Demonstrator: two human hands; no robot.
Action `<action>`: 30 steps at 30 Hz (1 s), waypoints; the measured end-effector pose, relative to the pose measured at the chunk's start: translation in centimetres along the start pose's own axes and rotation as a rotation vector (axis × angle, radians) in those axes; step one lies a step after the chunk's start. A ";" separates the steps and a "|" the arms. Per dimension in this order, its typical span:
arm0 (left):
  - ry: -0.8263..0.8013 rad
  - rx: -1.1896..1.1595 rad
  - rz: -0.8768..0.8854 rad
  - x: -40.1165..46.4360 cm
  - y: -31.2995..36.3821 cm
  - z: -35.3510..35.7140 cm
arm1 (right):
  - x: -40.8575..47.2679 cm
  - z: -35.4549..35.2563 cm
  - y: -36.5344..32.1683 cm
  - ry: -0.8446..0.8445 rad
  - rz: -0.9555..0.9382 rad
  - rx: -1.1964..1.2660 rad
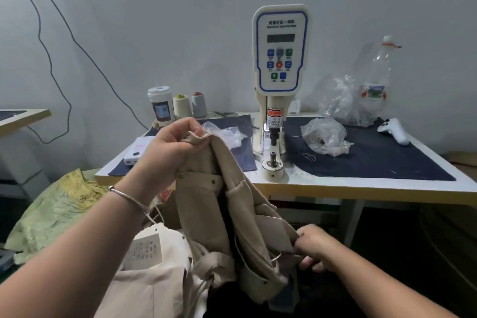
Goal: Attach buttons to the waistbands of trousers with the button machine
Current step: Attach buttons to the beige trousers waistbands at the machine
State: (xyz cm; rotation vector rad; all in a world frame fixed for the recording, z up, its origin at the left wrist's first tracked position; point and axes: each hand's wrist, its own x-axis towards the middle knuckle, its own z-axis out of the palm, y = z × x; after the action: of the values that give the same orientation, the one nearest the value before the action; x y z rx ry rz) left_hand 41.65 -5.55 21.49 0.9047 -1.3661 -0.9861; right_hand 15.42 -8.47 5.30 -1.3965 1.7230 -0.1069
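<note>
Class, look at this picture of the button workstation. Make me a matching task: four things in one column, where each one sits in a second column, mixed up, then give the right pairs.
Things
1. beige trousers
2. white controller
3. two thread cones
4. clear plastic bottle

Places
A. far right of the table, on the dark mat
B. held up in front of the table by the left hand and right hand
C. at the back right, behind crumpled plastic bags
D. at the back of the table, left of the button machine

Pairs: 1-B, 2-A, 3-D, 4-C
</note>
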 end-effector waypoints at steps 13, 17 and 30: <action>0.061 0.144 -0.336 -1.5 -4.2 -8.7 | -5.0 -16.0 -2.6 0.207 -0.241 0.616; 0.123 0.174 -0.396 -2.6 -2.3 -7.1 | -5.7 -14.6 -5.7 0.124 -0.260 0.935; 0.741 -0.243 -0.375 -21.5 8.5 -10.2 | -7.0 -7.2 -21.6 -0.814 -0.752 0.645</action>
State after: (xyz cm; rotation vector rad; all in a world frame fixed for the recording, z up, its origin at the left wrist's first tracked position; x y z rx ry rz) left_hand 52.95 17.04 21.82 1.2025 -0.4518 -0.9282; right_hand 26.45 -13.68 25.74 -1.2518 0.3849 -0.4024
